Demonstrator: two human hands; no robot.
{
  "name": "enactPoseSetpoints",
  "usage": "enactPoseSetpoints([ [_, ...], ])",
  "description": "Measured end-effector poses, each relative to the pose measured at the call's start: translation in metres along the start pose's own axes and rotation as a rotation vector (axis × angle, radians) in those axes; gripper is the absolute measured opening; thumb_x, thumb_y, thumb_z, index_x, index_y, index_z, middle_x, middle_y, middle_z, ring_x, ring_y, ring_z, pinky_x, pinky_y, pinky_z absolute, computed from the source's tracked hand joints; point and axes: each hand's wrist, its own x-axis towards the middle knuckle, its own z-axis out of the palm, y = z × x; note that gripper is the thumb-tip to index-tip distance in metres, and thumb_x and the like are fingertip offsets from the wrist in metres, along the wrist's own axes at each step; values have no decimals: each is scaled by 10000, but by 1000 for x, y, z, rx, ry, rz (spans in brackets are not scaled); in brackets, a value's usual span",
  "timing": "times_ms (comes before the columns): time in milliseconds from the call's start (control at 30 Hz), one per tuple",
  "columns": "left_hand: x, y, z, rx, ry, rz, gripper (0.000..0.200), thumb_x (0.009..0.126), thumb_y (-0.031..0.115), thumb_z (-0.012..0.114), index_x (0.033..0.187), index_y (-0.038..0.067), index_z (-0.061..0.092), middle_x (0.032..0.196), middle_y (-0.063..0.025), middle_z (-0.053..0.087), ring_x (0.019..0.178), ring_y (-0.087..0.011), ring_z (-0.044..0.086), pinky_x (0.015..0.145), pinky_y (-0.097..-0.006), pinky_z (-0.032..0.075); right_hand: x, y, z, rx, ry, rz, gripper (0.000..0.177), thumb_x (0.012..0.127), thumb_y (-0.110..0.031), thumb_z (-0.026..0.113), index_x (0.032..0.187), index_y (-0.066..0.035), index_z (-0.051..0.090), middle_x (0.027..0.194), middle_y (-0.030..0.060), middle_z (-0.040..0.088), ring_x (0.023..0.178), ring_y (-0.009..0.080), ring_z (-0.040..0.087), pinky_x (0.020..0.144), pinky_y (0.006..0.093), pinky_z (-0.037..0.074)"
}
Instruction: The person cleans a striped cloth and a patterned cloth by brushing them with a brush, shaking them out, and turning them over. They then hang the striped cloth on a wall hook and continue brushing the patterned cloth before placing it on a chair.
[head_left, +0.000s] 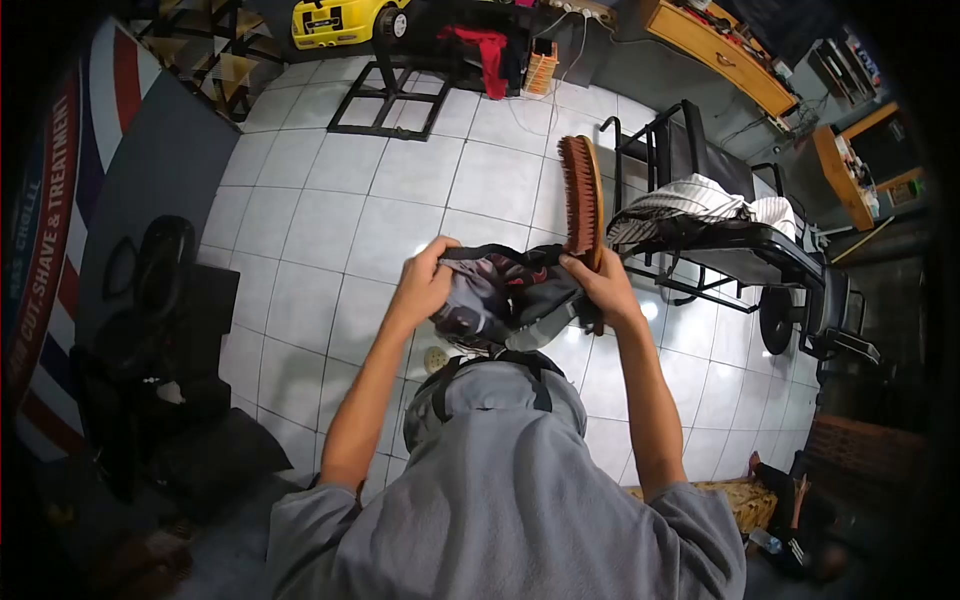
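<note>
A dark patterned cloth or bag (480,295) with a black edge hangs between my two hands, in front of my waist. Its left end is pinched in my left hand (430,280), whose fingers are closed on the black edge. My right hand (608,285) is closed round the wooden back of a brush (583,195) and also holds the right end of the cloth. The brush stands upright, its reddish-brown bristles facing left. Part of its lower end is hidden by my hand.
A black barber chair (780,250) with a striped cloth (690,205) stands at the right. A black metal frame (390,100) lies on the tiled floor ahead. Black seats (165,265) are at the left. At the lower right a person (795,510) is partly visible.
</note>
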Motion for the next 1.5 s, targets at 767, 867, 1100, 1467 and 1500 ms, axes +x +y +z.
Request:
enactPoseSetpoints([
  [767, -160, -206, -40, 335, -656, -241, 348, 754, 159, 602, 1077, 32, 575, 1023, -196, 620, 945, -351, 592, 812, -386, 467, -96, 221, -73, -729, -851, 59, 354, 787, -317, 606, 952, -8, 657, 830, 186, 677, 738, 329, 642, 680, 391, 502],
  [867, -191, -212, -29, 34, -618, -662, 440, 754, 282, 663, 1105, 28, 588, 1028, -203, 629, 909, -279, 618, 793, -372, 476, -116, 169, -59, -273, -676, 628, 425, 777, -240, 654, 1146, -32, 615, 961, 71, 674, 878, 188, 598, 819, 333, 472],
  [1100, -81, -254, -57, 1012, -658, -449, 239, 755, 211, 625, 896, 25, 677, 887, -226, 653, 922, -369, 629, 807, -440, 503, -30, 200, -74, -639, -1076, 620, 835, 551, -523, 815, 1210, -62, 595, 1119, 123, 645, 1002, 290, 614, 879, 359, 470],
  [1467, 67, 135, -168, 718, 877, 674, 500, 631, -53, 691, 1108, 84, 630, 1010, -110, 679, 933, -218, 666, 809, -300, 508, 58, -111, -101, -502, 898, -886, 484, 687, 81, 557, 1163, 7, 521, 897, 189, 660, 796, 264, 656, 733, 368, 507],
  [1500, 52, 143, -167, 820, 973, 820, 436, 668, -28, 705, 1092, 41, 629, 987, -130, 682, 903, -233, 668, 784, -303, 516, 46, -117, -97, -424, 946, -996, 469, 698, 85, 582, 1158, 16, 531, 907, 163, 666, 805, 226, 648, 743, 339, 500],
])
